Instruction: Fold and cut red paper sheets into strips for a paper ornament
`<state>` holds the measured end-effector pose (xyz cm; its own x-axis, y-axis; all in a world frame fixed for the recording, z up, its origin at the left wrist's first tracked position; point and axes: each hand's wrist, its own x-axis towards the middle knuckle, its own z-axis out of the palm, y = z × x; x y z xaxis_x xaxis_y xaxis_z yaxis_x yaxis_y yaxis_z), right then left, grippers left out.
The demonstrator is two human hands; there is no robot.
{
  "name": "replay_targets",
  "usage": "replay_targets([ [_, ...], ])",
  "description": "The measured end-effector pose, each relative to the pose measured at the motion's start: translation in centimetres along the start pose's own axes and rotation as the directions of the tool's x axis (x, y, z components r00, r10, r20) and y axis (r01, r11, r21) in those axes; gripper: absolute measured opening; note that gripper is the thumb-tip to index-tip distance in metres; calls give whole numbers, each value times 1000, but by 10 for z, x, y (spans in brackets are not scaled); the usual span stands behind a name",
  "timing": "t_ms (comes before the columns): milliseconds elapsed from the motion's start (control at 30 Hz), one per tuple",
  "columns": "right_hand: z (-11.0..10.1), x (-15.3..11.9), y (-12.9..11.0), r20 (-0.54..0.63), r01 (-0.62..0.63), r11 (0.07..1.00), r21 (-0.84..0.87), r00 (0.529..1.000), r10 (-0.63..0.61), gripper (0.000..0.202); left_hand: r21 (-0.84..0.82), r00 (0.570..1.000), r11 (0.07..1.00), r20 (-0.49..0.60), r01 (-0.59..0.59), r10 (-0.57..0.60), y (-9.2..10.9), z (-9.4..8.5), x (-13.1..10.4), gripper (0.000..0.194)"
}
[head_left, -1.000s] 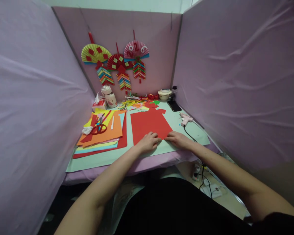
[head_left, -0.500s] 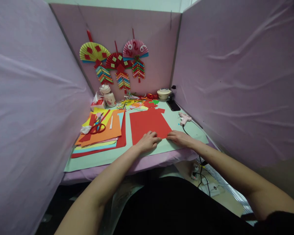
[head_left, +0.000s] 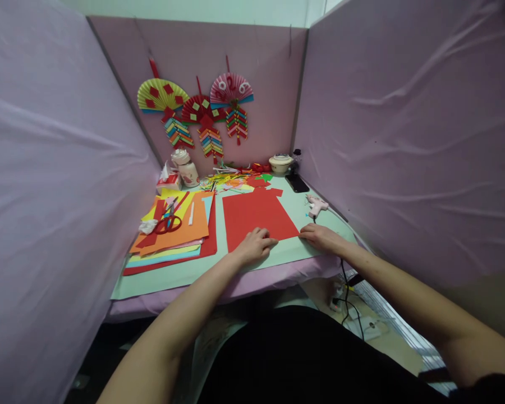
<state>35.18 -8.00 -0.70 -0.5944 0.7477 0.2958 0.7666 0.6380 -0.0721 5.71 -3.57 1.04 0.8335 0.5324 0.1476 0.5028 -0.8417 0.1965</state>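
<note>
A large red paper sheet point(head_left: 255, 216) lies flat on the pale green table cover point(head_left: 164, 285). My left hand point(head_left: 256, 246) rests on the sheet's near edge, its fingers bent and pointing right. At the near right corner of the sheet is my right hand point(head_left: 320, 238), its fingers together with the tips touching the corner. Whether the right fingertips pinch the paper or only press on it is hard to tell. Small red paper pieces point(head_left: 273, 192) touch the sheet's far edge.
Stacked coloured sheets point(head_left: 200, 221) at the left carry red-handled scissors point(head_left: 168, 224) and a white pen point(head_left: 191, 214). A pink glue gun point(head_left: 317, 206) and a black phone point(head_left: 297, 183) lie at the right. Behind are paper strips point(head_left: 225, 180), a bottle point(head_left: 186, 168) and a bowl point(head_left: 281, 163).
My right hand has slid right along the near edge to the sheet's corner. My left hand has stayed at about the same place. The view has tilted slightly.
</note>
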Motion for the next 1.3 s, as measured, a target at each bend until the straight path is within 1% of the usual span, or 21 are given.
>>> replay_targets([
  [100, -1, -6, 4, -17, -35, 999, 7, 999, 35, 32, -14, 1000, 1000, 4, 12, -12, 1, -1, 0, 41],
  [167, -2, -9, 4, -56, -84, 996, 10, 995, 84, 30, -16, 1000, 1000, 4, 17, -17, 1, -1, -1, 41],
  [233, -3, -9, -2, -112, -142, 990, 2, 984, 141, 29, -8, 1000, 1000, 7, 20, -20, 1, -1, 0, 41],
  [300, -2, -4, -16, -172, -182, 983, 5, 968, 181, 29, 6, 1000, 1000, 5, 15, -15, 1, -2, 2, 39],
  [367, 2, 5, -34, -208, -172, 984, 42, 962, 177, 31, 23, 1000, 1000, -3, -15, 15, 3, -3, 6, 34],
  [433, 10, 16, -52, -199, -121, 990, 77, 971, 134, 30, 41, 998, 998, -13, -54, 55, 6, -3, 12, 27],
  [500, 17, 24, -65, -205, -113, 990, 87, 970, 128, 26, 56, 996, 995, -21, -87, 88, 9, -3, 17, 24],
  [567, 23, 28, -71, -225, -128, 987, 94, 963, 147, 24, 64, 994, 992, -29, -108, 110, 10, -1, 22, 23],
  [700, 26, 27, -70, -243, -145, 982, 123, 955, 172, 23, 54, 987, 987, -35, -154, 156, 8, 0, 20, 23],
  [833, 25, 25, -69, -242, -168, 974, 151, 949, 201, 23, 31, 984, 984, -44, -174, 175, 0, 0, 11, 25],
  [1000, 26, 25, -70, -251, -161, 971, 175, 947, 202, 22, 13, 985, 988, -73, -155, 156, -9, -4, -7, 26],
  [1100, 27, 25, -70, -257, -157, 971, 182, 945, 202, 22, 3, 986, 990, -94, -140, 140, -14, -8, -22, 25],
  [1300, 29, 24, -68, -270, -143, 969, 201, 943, 195, 24, -19, 976, 993, -186, -117, 111, -28, -14, -58, 25],
])
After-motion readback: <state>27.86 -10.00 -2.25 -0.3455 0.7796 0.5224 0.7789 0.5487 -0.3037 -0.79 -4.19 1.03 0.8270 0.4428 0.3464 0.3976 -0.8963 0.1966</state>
